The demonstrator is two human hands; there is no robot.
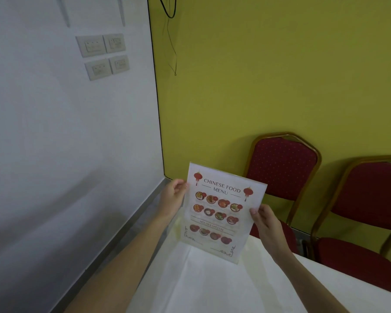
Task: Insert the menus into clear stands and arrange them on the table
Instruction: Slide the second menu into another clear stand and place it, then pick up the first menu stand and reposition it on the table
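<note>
While the left hand (172,195) pinches the upper left edge, the menu (221,211) in its clear stand (264,188) stands tilted over the counter's (212,285) far left corner, and the right hand (265,224) grips its right edge, red chairs (282,168) beyond.

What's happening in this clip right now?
A person holds a Chinese food menu in its clear stand upright with both hands: the left hand grips its left edge, the right hand its right edge. It is at the far corner of the white-clothed table, with two red chairs behind.
</note>
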